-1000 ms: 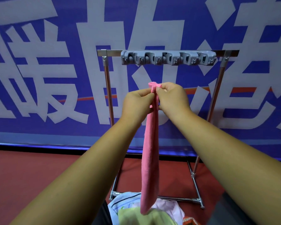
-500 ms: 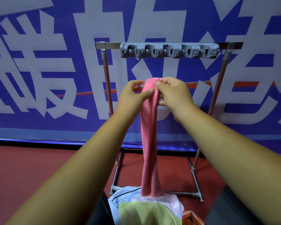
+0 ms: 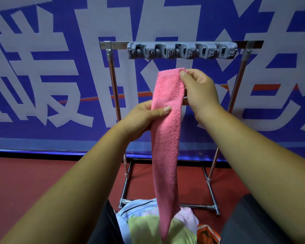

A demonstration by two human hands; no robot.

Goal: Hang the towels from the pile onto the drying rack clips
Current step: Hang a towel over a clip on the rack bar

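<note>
Pink towel (image 3: 165, 138) is hanging as a narrow folded strip, its top hem below the grey clip bar (image 3: 181, 51) of the drying rack (image 3: 113, 85), which is sitting at twelve o'clock. Its tail is dangling over the pile (image 3: 148, 226) at six o'clock. The right hand (image 3: 199, 92) is pinching the hem's two o'clock corner. The left hand (image 3: 141, 118) is clamping the strip lower down, at nine o'clock, thumb in front. The clips are looking empty, though their mouths are too small to read. The step is probably going best with the hem bunched tight and pushed straight up into one slot.
</note>
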